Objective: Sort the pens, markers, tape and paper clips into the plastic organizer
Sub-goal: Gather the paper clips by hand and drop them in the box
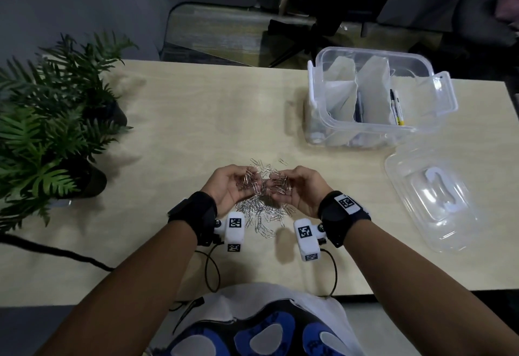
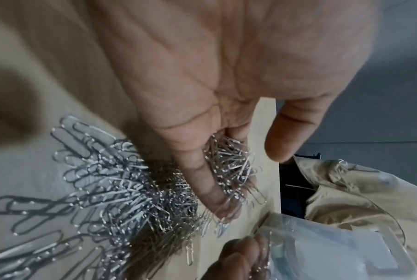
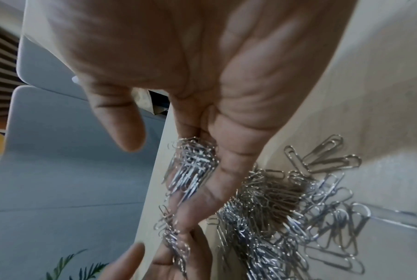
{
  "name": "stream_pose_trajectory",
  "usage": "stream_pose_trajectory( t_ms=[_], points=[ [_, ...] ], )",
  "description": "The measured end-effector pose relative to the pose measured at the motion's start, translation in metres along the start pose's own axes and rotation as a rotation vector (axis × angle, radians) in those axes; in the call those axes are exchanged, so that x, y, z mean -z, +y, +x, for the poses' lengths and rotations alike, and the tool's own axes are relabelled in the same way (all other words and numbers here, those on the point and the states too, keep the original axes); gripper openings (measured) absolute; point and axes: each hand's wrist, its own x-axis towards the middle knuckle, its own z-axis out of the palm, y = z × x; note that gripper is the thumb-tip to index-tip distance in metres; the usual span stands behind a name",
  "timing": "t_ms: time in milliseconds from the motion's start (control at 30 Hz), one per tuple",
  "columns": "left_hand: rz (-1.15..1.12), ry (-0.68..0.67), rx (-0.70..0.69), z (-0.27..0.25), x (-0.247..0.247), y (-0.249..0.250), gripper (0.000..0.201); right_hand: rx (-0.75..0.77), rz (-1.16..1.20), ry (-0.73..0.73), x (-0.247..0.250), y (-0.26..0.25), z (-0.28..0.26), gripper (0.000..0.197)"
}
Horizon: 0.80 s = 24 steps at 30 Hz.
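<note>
Both hands cupped palm-up over the clip pile, fingertips nearly meeting. My left hand (image 1: 230, 187) has fingers (image 2: 202, 170) curled round a bunch of clips (image 2: 231, 163), thumb held apart from them. Right hand (image 1: 295, 190) same deal: fingers (image 3: 217, 181) curled round its own bunch, thumb clear. In the right wrist view the two hands' fingertips look like they touch, w/ clips strung between them.

Rest of the clips (image 1: 264, 215) lie in a loose heap on the table (image 1: 182, 119) directly under and behind the hands, near the front edge, approx mid-width. A few strays sit just past the fingertips on the far side.

Organizer (image 1: 373, 97) stands toward the far right corner, lid off, crumpled white dividers inside making several compartments. One pen (image 1: 397, 107), black cap and yellow end, leans in the right-hand compartment; a dark item shows in the middle one, can't tell what. Lid (image 1: 432, 201) lies on the table at the right edge, just in front of the organizer, well apart from the hands.

Two potted plants (image 1: 56, 114) along the left edge. Black cable (image 1: 56, 251) runs across the front left corner.
</note>
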Motion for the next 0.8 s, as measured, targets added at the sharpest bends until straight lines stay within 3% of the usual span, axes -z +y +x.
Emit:
stream_pose_trajectory(
  t_ms=[133,267,433,633,800],
  points=[
    [0.044,0.079,0.017,0.006,-0.003,0.000,0.031,0.058,-0.144,0.117,0.000,-0.002,0.006,0.032],
    [0.081,0.185,0.055,0.009,-0.007,-0.002,0.017,0.104,-0.219,0.159,-0.002,-0.004,0.006,0.011],
    [-0.041,0.167,0.081,0.005,-0.015,0.003,0.014,0.071,-0.254,0.152,-0.008,-0.011,0.002,0.016],
    [-0.016,0.158,0.082,0.004,-0.029,0.015,0.013,0.119,-0.366,0.126,-0.018,-0.024,-0.007,0.024],
    [0.065,0.123,-0.041,0.002,-0.069,0.053,0.009,0.186,-0.318,0.061,-0.028,-0.062,-0.026,0.017]
  ],
)
